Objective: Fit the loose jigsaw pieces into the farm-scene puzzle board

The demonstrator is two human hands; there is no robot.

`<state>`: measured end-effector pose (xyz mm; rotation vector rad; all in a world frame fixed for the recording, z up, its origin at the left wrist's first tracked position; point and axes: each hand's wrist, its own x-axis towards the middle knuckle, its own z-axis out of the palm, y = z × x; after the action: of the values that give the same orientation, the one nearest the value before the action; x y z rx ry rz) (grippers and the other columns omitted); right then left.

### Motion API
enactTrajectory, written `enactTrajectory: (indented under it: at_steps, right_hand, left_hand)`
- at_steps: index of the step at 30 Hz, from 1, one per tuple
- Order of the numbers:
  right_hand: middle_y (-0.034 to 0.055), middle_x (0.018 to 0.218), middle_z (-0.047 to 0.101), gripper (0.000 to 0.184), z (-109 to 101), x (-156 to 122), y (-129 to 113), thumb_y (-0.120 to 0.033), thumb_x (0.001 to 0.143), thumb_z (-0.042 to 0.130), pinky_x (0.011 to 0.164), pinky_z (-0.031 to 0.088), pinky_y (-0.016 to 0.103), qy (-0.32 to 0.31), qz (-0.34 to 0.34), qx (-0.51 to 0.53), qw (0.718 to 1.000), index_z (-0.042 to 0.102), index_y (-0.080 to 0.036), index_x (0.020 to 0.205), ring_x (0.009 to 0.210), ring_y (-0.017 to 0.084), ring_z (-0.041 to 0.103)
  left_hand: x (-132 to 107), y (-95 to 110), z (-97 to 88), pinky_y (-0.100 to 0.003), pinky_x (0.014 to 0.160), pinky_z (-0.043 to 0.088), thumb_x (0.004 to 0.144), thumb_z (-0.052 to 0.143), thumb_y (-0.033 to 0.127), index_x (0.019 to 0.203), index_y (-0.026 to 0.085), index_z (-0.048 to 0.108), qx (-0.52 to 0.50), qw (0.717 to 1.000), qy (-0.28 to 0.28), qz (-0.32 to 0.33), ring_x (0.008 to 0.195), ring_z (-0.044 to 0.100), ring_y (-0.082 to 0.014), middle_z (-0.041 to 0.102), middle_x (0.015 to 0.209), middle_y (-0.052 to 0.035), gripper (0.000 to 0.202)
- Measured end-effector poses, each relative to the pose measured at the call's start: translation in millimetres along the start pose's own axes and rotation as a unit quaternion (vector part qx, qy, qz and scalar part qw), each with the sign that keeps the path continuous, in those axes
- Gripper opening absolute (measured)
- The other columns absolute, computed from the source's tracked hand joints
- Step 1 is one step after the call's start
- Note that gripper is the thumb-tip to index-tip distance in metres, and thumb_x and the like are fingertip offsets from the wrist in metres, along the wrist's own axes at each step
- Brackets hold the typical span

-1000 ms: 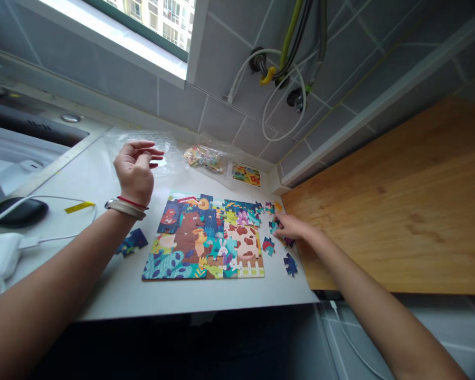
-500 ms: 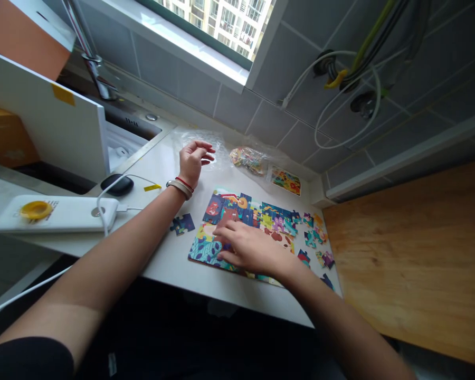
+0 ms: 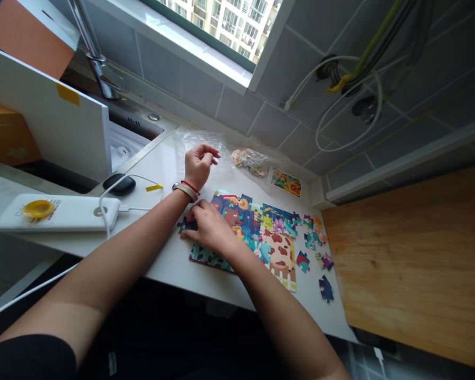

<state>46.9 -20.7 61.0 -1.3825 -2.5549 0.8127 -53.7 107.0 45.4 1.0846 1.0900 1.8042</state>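
Note:
My right hand (image 3: 210, 228) is at the left end of a colourful jigsaw puzzle (image 3: 281, 248), its thumb and fingertips closed around a dark blue puzzle piece (image 3: 185, 226) on the white counter. The fingers cover part of that piece, and the hand hides some of the puzzle's left side. Above the puzzle, my left hand (image 3: 200, 166) hovers by a clear plastic bag, loosely curled with nothing visible in it. Loose pieces lie right of the puzzle, among them a dark blue one (image 3: 325, 288) and a red and teal one (image 3: 302, 261).
Behind the puzzle lie a clear bag of puzzle pieces (image 3: 249, 161) and a small picture card (image 3: 286, 181). To the left are a white power bank (image 3: 75, 214) with a cable, a black mouse (image 3: 121, 184) and a sink (image 3: 142, 129). A wooden board (image 3: 411, 253) borders the right.
My right hand has moved left from over the puzzle to the separate dark blue piece, uncovering the puzzle's middle. My left hand stays nearly in place. The view has shifted slightly.

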Motion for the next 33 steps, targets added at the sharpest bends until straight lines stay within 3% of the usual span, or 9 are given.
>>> enactTrajectory:
  at_steps: [6, 11, 15, 22, 26, 28, 31, 33]
  right_hand:
    - [0.0149, 0.122, 0.067, 0.056, 2.9, 0.8, -11.2, -0.028, 0.083, 0.088, 0.103, 0.051, 0.043, -0.020, 0.057, 0.020, 0.998, 0.062, -0.014, 0.130, 0.121, 0.033, 0.061]
    - [0.0185, 0.133, 0.060, 0.051, 3.8, 3.1, -19.6, -0.022, 0.086, 0.079, 0.104, 0.053, 0.040, -0.013, 0.079, 0.040, 0.996, 0.062, -0.012, 0.132, 0.121, 0.032, 0.065]
    - [0.0175, 0.130, 0.062, 0.045, 8.5, 5.9, -16.7, -0.017, 0.086, 0.075, 0.104, 0.054, 0.039, -0.004, 0.052, 0.036, 0.998, 0.063, -0.012, 0.129, 0.120, 0.030, 0.064]
    - [0.0143, 0.118, 0.067, 0.033, 10.4, 7.9, -8.3, -0.023, 0.085, 0.075, 0.102, 0.053, 0.044, 0.019, -0.003, -0.041, 0.999, 0.067, -0.016, 0.116, 0.116, 0.033, 0.060]
    - [0.0116, 0.124, 0.065, 0.038, 12.9, 2.5, -6.7, -0.011, 0.085, 0.070, 0.103, 0.053, 0.038, 0.063, -0.046, 0.012, 0.997, 0.064, -0.018, 0.122, 0.113, 0.026, 0.064]
    - [0.0084, 0.120, 0.067, 0.032, 13.9, 1.1, -4.2, -0.006, 0.087, 0.066, 0.100, 0.055, 0.033, 0.088, -0.062, 0.067, 0.992, 0.066, -0.020, 0.115, 0.110, 0.022, 0.067]
    - [0.0042, 0.106, 0.073, 0.018, 8.8, -0.2, 7.2, -0.007, 0.090, 0.064, 0.093, 0.058, 0.031, 0.132, -0.051, 0.173, 0.975, 0.068, -0.021, 0.100, 0.098, 0.018, 0.073]
    - [0.0036, 0.099, 0.077, 0.013, -2.3, -2.8, 22.3, -0.010, 0.090, 0.066, 0.089, 0.061, 0.032, 0.165, -0.026, 0.249, 0.954, 0.070, -0.020, 0.097, 0.091, 0.018, 0.076]
  left_hand:
    - [0.9, -2.0, -1.2, -0.020, 0.054, 0.052, 0.072, 0.053, 0.014, 0.072, 0.017, 0.069, 0.010, 0.998, 0.041, 0.039, 0.053, 0.062, -0.0105, 0.070, 0.066, -0.0001, 0.016]
    - [1.0, -0.8, -1.8, -0.020, 0.052, 0.050, 0.070, 0.054, 0.014, 0.072, 0.017, 0.068, 0.008, 0.998, 0.044, 0.044, 0.052, 0.061, -0.0105, 0.069, 0.065, -0.0001, 0.015]
    - [1.0, 2.7, -2.5, -0.020, 0.054, 0.051, 0.072, 0.054, 0.015, 0.073, 0.018, 0.068, 0.021, 0.998, 0.048, 0.025, 0.054, 0.062, -0.0106, 0.069, 0.066, 0.0001, 0.015]
    - [4.5, 4.0, -5.0, -0.021, 0.057, 0.051, 0.074, 0.055, 0.015, 0.074, 0.018, 0.067, 0.023, 0.998, 0.056, 0.004, 0.055, 0.061, -0.0106, 0.069, 0.068, 0.0002, 0.013]
    - [8.7, 4.3, -8.1, -0.022, 0.057, 0.051, 0.075, 0.055, 0.015, 0.076, 0.018, 0.067, 0.015, 0.998, 0.056, -0.004, 0.055, 0.061, -0.0109, 0.069, 0.070, -0.0005, 0.012]
    - [9.8, 5.1, -9.0, -0.022, 0.059, 0.053, 0.075, 0.056, 0.016, 0.077, 0.018, 0.067, 0.014, 1.000, 0.027, -0.002, 0.059, 0.063, -0.0117, 0.071, 0.073, -0.0016, 0.011]
    - [7.6, 7.2, -8.6, -0.021, 0.057, 0.051, 0.076, 0.061, 0.020, 0.082, 0.017, 0.070, 0.014, 0.995, -0.093, -0.025, 0.062, 0.065, -0.0121, 0.074, 0.080, -0.0043, 0.011]
    - [3.6, 9.0, -7.3, -0.021, 0.049, 0.046, 0.077, 0.066, 0.026, 0.088, 0.016, 0.073, 0.013, 0.983, -0.175, -0.051, 0.053, 0.061, -0.0114, 0.076, 0.079, -0.0062, 0.016]
